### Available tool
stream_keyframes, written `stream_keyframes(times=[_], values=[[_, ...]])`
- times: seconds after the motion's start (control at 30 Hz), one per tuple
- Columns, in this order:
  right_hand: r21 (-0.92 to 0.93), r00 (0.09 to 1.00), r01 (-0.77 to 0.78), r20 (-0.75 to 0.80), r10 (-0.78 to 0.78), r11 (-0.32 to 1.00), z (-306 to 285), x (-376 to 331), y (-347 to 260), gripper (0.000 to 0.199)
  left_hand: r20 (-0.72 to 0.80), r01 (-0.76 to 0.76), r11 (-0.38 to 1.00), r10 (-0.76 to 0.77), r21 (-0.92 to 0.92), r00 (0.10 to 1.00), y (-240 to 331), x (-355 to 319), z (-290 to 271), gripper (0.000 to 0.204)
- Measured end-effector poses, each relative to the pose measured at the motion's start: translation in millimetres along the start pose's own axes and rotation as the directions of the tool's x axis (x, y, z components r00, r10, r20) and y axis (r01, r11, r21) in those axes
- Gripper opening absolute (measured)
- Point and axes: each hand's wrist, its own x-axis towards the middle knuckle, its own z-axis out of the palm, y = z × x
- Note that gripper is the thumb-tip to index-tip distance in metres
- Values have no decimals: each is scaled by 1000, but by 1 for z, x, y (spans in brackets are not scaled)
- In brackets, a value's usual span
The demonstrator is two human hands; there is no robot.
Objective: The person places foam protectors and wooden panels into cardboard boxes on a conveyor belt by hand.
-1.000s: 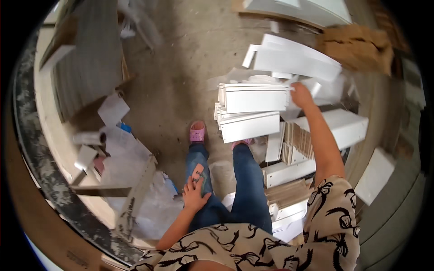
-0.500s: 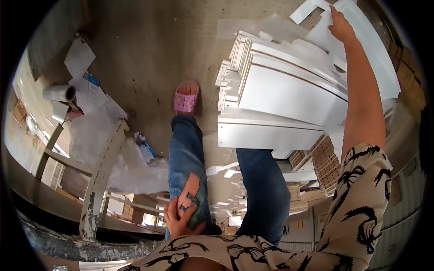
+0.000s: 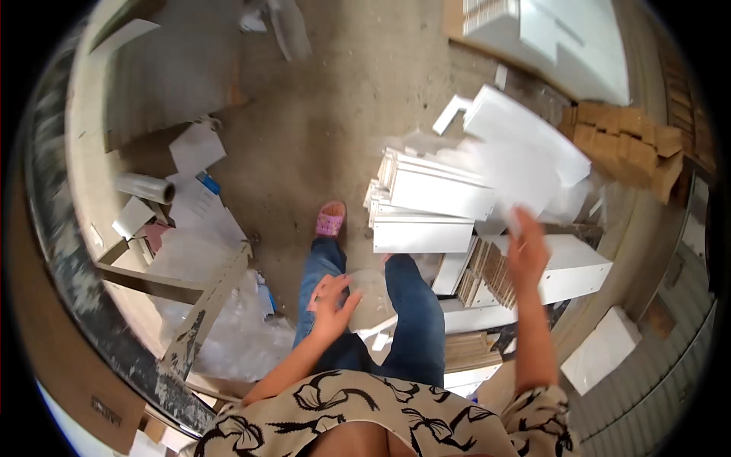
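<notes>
My left hand [image 3: 333, 308] hovers over my left thigh, its fingers apart and nothing in them. A little blurred, my right hand [image 3: 527, 251] hangs at the right of a stack of white boards [image 3: 438, 190]; it looks open, and I see nothing in it. Several of these long, flat boards lie piled unevenly by my right leg, with edges sticking out. Beyond the right hand lies a translucent white plastic sheet [image 3: 525, 171]. A larger white panel [image 3: 521, 129] rests past the stack. Close below the right hand are thin brown-edged slats [image 3: 487, 270].
A scraped metal frame [image 3: 194, 327] stands at the left, with crumpled plastic wrap [image 3: 244, 335] beside it. Farther left lie a roll of film [image 3: 145, 186] and paper sheets [image 3: 198, 148]. Brown cardboard [image 3: 624, 145] and another white board pile [image 3: 579, 38] are at the far right.
My right hand has drawn back from the far white panel towards me. My left hand has lifted off my thigh. The view has shifted, showing more of the floor and the far stack.
</notes>
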Motion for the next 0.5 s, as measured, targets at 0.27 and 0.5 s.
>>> stream_keyframes(times=[0.27, 0.5], values=[[473, 931, 249, 122, -343, 845, -76, -188, -226, 35, -37, 15, 564, -80, -826, 996, 157, -100, -48, 40], [842, 878, -467, 403, 260, 272, -14, -195, -82, 50, -41, -262, 796, 287, -545, 957, 73, -329, -132, 43]])
